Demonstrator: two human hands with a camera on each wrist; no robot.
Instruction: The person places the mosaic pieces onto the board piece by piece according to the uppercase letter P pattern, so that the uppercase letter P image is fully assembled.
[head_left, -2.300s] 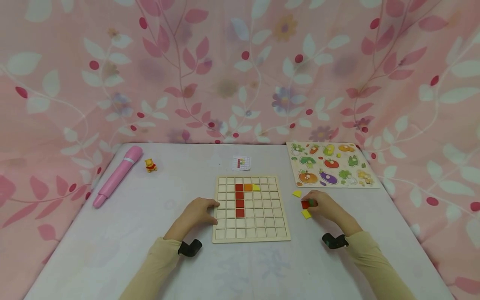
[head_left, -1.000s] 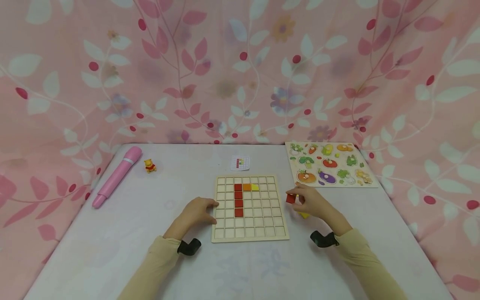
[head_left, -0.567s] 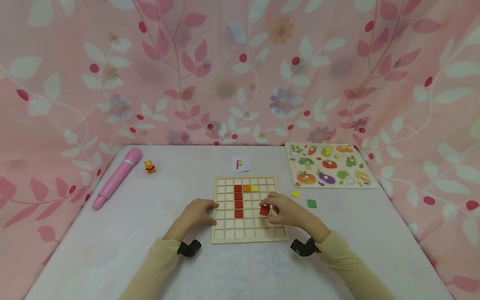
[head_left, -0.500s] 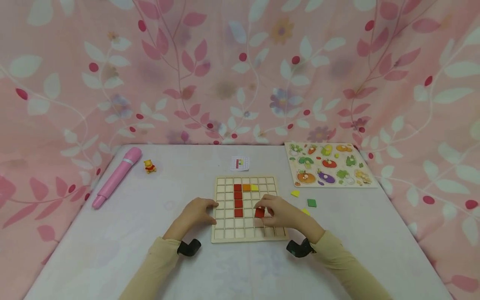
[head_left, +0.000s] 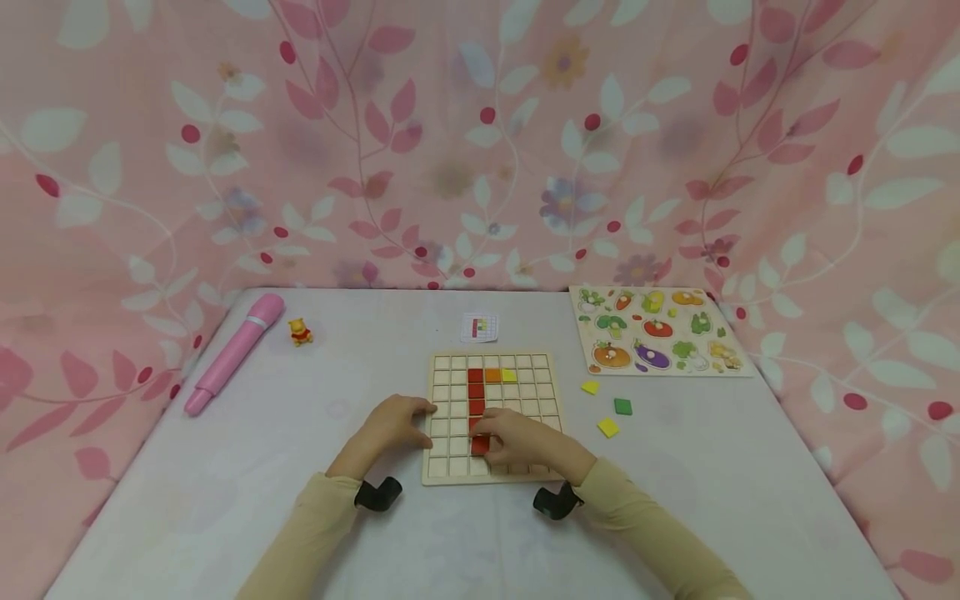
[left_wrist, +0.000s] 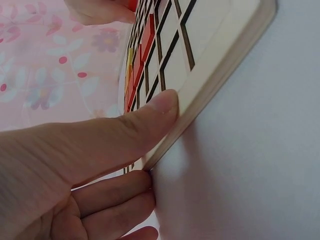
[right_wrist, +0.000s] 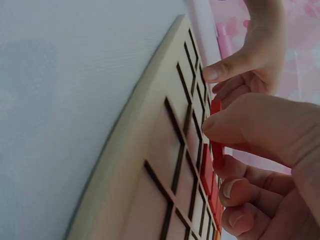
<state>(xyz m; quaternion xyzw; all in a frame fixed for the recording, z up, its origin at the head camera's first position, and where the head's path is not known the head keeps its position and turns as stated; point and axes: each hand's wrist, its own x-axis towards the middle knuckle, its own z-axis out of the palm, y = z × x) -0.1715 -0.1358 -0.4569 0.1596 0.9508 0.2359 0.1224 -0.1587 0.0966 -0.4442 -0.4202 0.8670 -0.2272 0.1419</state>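
Note:
My right hand (head_left: 525, 437) pinches a red square tile (head_left: 481, 447) between thumb and fingers. It is over the wooden grid board (head_left: 495, 481), at the lower end of a column of red tiles (head_left: 476, 391). In the right wrist view the pinched red tile (right_wrist: 216, 107) stands slightly proud of the grid, tilted beside the laid tiles. An orange tile (head_left: 492, 376) and a yellow tile (head_left: 509, 376) sit in the row at the column's top. At the board's left edge, my left hand (head_left: 392, 421) holds the frame, its thumb (left_wrist: 162, 106) on top and fingers against the side.
Right of the board lie two yellow pieces, one a square (head_left: 608, 427), and a green tile (head_left: 622, 407). A small printed pattern card (head_left: 479, 327) is behind the board. Farther out are a vegetable puzzle board (head_left: 660, 332), a bear figurine (head_left: 300, 332) and a pink microphone-shaped toy (head_left: 236, 354).
My right hand has taken the red tile from the loose pieces on the right and carried it left over the board to the foot of the red column. My left hand has stayed put.

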